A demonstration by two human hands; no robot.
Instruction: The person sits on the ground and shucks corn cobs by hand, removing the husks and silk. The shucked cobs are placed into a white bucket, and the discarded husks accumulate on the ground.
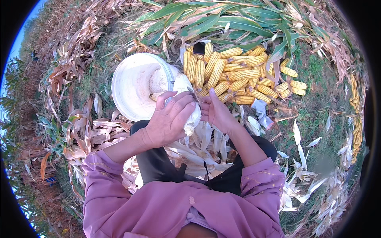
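My left hand (170, 117) is wrapped over pale corn husks (194, 116), its fingers bent around their upper part. A tuft of dark, dry strands shows at the fingertips. More pale husk (181, 83) sticks up beyond the knuckles, against the bucket's rim. Close by on the right, my right hand (218, 113) has curled fingers against the husk and its thumb raised; whether it grips is hidden. A white plastic bucket (123, 89) lies tilted toward me just past my left hand. Beyond my right hand is a heap of husked yellow corn cobs (235, 74).
A dark flat object (198, 48) rests on the cobs' far side. Right of the heap lies a grey glove-like cloth (261, 111). Green corn leaves (235, 23) spread behind. Dry husks (199, 151) lie between my legs. More yellow corn (356, 119) lines the far right.
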